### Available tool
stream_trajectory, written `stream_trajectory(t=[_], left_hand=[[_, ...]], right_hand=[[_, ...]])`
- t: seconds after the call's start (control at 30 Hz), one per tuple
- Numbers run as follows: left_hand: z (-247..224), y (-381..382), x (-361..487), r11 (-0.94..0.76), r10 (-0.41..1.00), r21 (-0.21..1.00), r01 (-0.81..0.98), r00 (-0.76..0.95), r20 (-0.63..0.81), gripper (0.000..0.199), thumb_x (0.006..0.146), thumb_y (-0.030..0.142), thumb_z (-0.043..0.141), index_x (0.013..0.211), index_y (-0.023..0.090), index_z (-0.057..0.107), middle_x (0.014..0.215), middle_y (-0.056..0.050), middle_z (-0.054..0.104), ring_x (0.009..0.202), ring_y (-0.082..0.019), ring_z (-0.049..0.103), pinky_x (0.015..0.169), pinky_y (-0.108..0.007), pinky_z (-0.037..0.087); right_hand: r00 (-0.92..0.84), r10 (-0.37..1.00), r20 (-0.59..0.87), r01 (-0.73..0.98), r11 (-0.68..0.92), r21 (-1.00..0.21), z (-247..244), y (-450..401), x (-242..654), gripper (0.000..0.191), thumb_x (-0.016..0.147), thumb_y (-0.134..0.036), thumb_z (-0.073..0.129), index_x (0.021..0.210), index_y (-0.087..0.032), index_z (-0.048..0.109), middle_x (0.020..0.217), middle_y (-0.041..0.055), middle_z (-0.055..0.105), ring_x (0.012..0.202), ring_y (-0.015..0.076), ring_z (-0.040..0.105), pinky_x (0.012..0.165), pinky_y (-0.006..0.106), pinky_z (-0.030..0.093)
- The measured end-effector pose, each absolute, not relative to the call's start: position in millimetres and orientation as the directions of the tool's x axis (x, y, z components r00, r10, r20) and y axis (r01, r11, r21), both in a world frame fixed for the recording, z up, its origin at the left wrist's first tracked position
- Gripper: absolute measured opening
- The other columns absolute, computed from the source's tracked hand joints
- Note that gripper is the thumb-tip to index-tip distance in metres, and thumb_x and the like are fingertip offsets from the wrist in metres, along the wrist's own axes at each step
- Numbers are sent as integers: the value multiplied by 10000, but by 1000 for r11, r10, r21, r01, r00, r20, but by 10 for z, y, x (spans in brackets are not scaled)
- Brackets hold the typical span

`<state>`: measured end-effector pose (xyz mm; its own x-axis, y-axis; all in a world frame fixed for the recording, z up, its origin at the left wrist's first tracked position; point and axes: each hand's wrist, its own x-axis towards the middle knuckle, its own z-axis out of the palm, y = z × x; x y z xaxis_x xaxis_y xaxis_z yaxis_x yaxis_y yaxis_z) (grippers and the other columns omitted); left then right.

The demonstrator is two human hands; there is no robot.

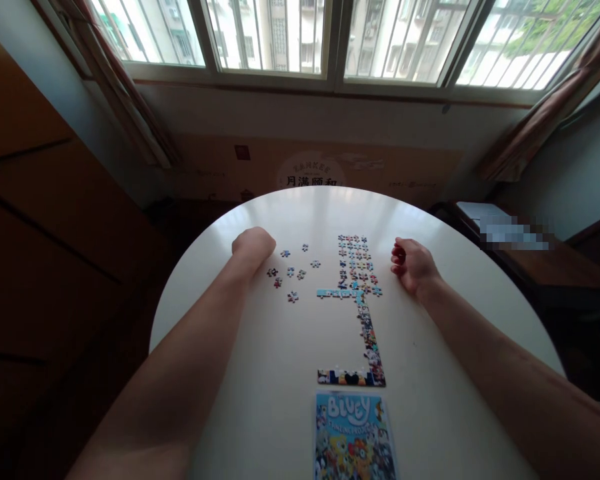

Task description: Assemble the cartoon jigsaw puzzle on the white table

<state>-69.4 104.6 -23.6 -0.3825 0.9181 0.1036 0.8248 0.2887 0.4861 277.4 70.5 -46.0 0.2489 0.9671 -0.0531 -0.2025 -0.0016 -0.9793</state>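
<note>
The left hand [254,241] is being rested toward the surface's [280,373] far-left edge, fingers hidden, so its grip cannot be told. Scattered puzzle pieces [291,272] are being flanked by it, just rightward and nearward, unobstructed. The right hand [411,262] is being held loosely clenched, nothing visible inside, rightward of sorted rows [354,250]. Nearward, a joined border [373,340], long side running far-to-near, is being bordered by a picture sheet [355,433] at the near edge.

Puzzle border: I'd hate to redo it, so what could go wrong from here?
The left hand could knock the loose pieces beside it. The right hand, swept inward, might scatter the rows of pieces. The Bluey sheet lies close to the border; sliding it could push the nearest strip askew.
</note>
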Motion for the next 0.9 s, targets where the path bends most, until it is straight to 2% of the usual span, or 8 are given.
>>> stream_trajectory(t=[0.1, 0.27, 0.33, 0.43, 0.6, 0.8, 0.9], left_hand=[[-249, 945, -683, 261, 944, 397, 880, -319, 86, 73, 580, 136, 669, 550, 192, 633, 763, -172, 715, 860, -384, 675, 743, -438, 494], [-246, 891, -651, 174, 956, 346, 922, -243, 166, 188, 741, 180, 522, 695, 242, 694, 860, -93, 740, 828, -297, 658, 671, -366, 457], [-238, 907, -636, 146, 958, 342, 928, -218, 184, 212, 757, 176, 497, 692, 245, 686, 844, -77, 739, 805, -277, 649, 634, -349, 430], [-217, 920, -635, 106, 970, 350, 931, -174, 168, 196, 720, 152, 498, 632, 232, 654, 775, -66, 722, 722, -247, 619, 577, -336, 378], [-120, 860, -658, 148, 987, 322, 935, -162, 16, 165, 665, 143, 506, 628, 217, 649, 736, -59, 707, 635, -215, 575, 544, -325, 343], [170, 698, -602, 145, 983, 122, 982, -129, -128, 191, 680, 149, 512, 745, 204, 684, 855, -86, 723, 748, -240, 609, 602, -318, 387], [335, 569, -579, 107, 943, 47, 993, -86, -321, 174, 666, 134, 527, 727, 188, 681, 850, -108, 714, 731, -250, 615, 630, -338, 418]], right_hand=[[247, 968, 33, -164, 75, -984, -490, 641, 2723, 262, 737, -390, 728, 773, -222, 529, 630, -60, 517, 451, 76, 441, 342, 186, 370], [96, 976, 194, 44, 190, -981, -547, 516, 2634, 270, 810, -444, 733, 808, -215, 589, 600, -59, 523, 404, 78, 448, 341, 205, 364], [67, 974, 216, 123, 207, -971, -558, 508, 2636, 288, 841, -477, 710, 819, -215, 592, 614, -52, 533, 400, 82, 462, 331, 207, 341], [75, 980, 184, 146, 172, -974, -566, 518, 2661, 292, 852, -484, 707, 825, -213, 602, 602, -49, 523, 426, 95, 489, 333, 202, 326], [97, 985, 142, 115, 131, -985, -570, 513, 2679, 288, 841, -469, 725, 817, -206, 609, 568, -50, 507, 459, 105, 498, 367, 198, 359], [168, 970, 175, 101, 160, -982, -556, 524, 2696, 271, 827, -439, 736, 791, -195, 623, 561, -39, 529, 478, 91, 470, 401, 181, 359], [200, 974, 106, -21, 112, -993, -550, 559, 2722, 251, 801, -403, 756, 769, -198, 614, 569, -38, 540, 487, 90, 475, 423, 184, 372]])
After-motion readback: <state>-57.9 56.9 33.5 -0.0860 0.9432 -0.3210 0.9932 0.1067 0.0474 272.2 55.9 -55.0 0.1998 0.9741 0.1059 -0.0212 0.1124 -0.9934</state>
